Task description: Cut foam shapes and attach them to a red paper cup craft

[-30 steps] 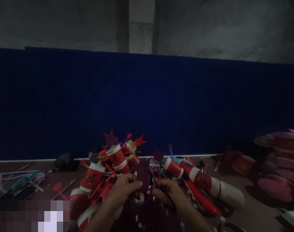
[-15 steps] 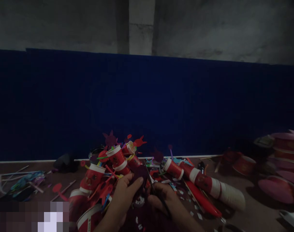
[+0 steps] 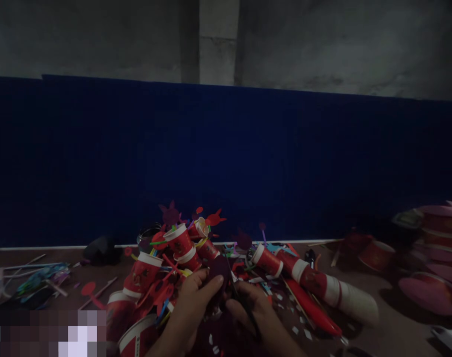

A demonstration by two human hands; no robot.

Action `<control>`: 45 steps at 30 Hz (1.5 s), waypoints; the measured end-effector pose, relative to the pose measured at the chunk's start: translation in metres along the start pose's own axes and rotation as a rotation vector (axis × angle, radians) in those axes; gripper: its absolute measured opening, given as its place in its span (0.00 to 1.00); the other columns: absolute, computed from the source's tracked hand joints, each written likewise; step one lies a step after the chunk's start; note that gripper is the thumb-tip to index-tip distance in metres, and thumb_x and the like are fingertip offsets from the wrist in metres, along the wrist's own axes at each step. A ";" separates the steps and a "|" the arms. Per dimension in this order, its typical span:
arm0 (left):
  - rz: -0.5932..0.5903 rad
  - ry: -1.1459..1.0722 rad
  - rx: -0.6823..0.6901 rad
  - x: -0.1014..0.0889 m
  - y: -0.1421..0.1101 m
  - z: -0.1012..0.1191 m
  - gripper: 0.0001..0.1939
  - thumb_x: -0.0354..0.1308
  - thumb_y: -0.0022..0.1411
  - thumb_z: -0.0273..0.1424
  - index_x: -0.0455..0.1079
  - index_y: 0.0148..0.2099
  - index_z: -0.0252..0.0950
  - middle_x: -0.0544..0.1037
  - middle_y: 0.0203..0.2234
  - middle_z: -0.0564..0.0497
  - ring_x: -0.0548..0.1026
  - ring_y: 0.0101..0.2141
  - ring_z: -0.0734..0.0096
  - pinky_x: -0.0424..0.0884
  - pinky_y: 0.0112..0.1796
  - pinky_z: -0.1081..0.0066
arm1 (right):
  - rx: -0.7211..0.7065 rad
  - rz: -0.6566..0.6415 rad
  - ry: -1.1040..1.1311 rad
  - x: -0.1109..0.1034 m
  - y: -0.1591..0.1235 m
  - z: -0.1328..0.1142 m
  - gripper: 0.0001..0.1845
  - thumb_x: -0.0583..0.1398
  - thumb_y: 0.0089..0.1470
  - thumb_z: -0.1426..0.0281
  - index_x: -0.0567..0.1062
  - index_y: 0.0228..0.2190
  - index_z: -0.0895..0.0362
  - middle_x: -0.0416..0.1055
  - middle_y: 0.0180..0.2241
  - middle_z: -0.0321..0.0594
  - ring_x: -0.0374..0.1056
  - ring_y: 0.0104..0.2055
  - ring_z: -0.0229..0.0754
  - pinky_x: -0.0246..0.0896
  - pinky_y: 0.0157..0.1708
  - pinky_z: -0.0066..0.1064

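Low at six o'clock, the left hand [image 3: 194,303] pinches a dark purple piece [image 3: 218,267] — thumb and fingers pressed together on it. The right hand [image 3: 256,306] grips the scissors [image 3: 250,313], blades just beside the piece's three o'clock side; their opening is unclear. From the piece, jumbled red cups [image 3: 177,239] lie toward ten o'clock — a long cup stack [image 3: 317,283] toward three.
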State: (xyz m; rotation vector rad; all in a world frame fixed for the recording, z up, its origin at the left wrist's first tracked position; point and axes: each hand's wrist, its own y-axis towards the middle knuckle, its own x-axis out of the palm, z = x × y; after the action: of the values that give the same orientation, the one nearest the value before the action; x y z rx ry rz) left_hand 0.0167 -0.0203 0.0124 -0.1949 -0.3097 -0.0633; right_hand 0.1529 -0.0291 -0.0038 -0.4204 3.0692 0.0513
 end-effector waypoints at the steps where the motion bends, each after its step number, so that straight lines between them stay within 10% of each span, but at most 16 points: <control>1: -0.007 -0.007 -0.002 0.000 0.000 0.000 0.14 0.63 0.45 0.38 0.70 0.29 0.31 0.71 0.15 0.54 0.63 0.14 0.81 0.57 0.16 0.79 | 0.001 0.011 -0.008 0.001 0.000 0.001 0.20 0.62 0.40 0.53 0.67 0.23 0.58 0.59 0.17 0.29 0.53 0.18 0.32 0.48 0.17 0.23; 45: -0.071 0.192 0.035 -0.009 0.006 0.005 0.14 0.60 0.46 0.39 0.69 0.28 0.31 0.69 0.11 0.56 0.55 0.10 0.86 0.47 0.14 0.80 | -0.016 -0.023 0.069 -0.003 -0.002 -0.007 0.20 0.64 0.38 0.55 0.68 0.21 0.59 0.58 0.16 0.28 0.50 0.18 0.30 0.45 0.17 0.22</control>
State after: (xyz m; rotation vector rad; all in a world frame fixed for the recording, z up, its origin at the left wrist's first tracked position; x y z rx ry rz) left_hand 0.0074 -0.0133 0.0136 -0.1417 -0.1266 -0.1457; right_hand 0.1566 -0.0306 0.0032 -0.4682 3.1331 0.0613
